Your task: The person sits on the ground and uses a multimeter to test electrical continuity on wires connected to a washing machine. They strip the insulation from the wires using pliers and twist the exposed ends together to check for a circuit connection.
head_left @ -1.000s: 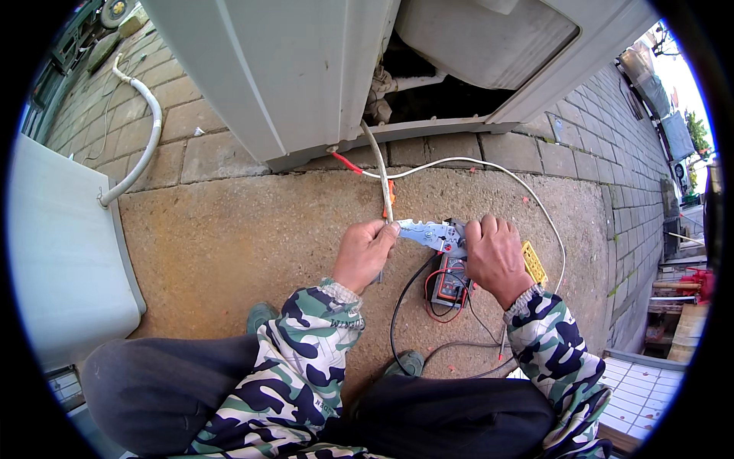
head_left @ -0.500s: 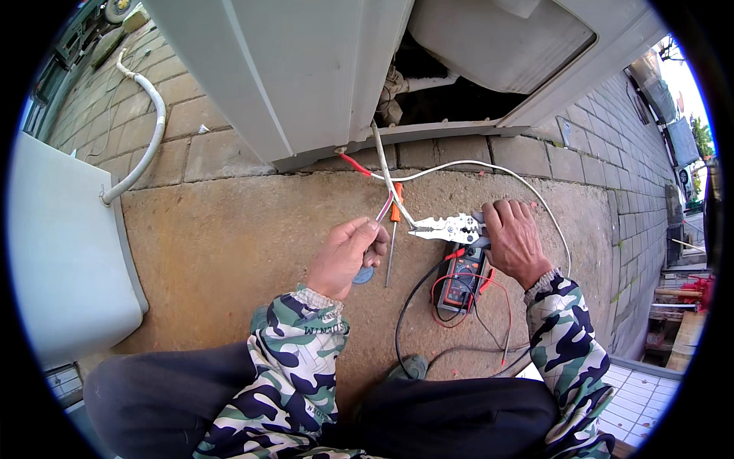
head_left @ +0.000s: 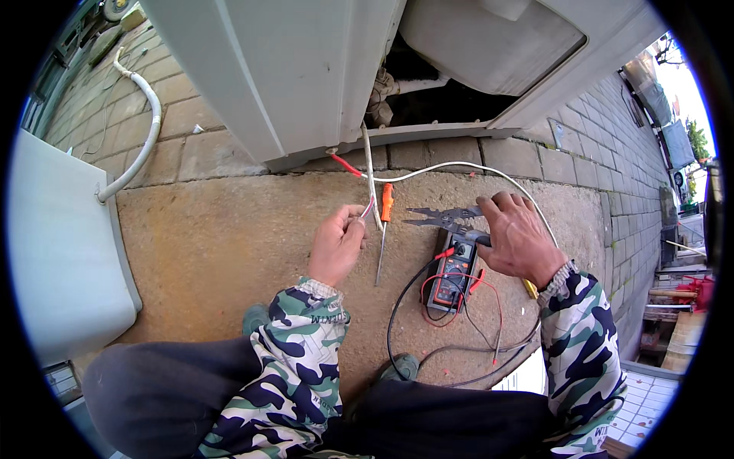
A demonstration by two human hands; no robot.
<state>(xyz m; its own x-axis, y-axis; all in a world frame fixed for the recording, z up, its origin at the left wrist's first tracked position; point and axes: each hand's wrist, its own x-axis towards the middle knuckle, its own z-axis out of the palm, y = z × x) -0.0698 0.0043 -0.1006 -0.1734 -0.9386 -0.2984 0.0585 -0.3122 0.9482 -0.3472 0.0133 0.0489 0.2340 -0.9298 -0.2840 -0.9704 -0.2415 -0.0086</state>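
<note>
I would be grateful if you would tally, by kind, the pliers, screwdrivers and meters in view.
Pliers: 1 pair, in the right hand
Screwdriver: 1, orange-handled, on the concrete
Meter: 1, with leads, on the concrete
Total: 3

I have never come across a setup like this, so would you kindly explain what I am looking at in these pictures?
There is no robot here, only a person's two bare hands. The view comes from the left of two fisheye cameras worn on the head, looking down, so straight edges bend near the rim. The left hand pinches thin coloured wires beside a pale cable. The right hand holds metal pliers with their jaws apart. On the rough ground lie an orange-handled screwdriver and a dark handheld meter. A large white cabinet stands beyond.
</note>
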